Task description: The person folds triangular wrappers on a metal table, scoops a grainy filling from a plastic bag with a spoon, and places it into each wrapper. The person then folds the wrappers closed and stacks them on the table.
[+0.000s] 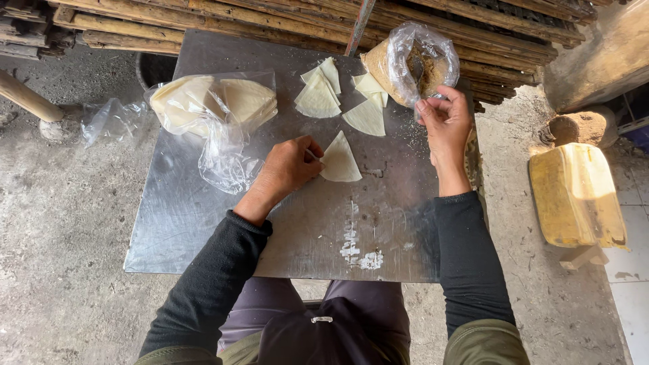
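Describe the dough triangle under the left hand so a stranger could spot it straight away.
On the grey metal sheet, find the left hand near the middle. The pale dough triangle touches its fingertips. It lies alone, apart from the other pieces grouped further up.

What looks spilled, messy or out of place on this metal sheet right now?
Pale grains are scattered over the metal sheet just under the bag of brown crumbs that the right hand touches. White smears mark the near edge. The left hand pins a folded dough triangle; nothing looks torn.
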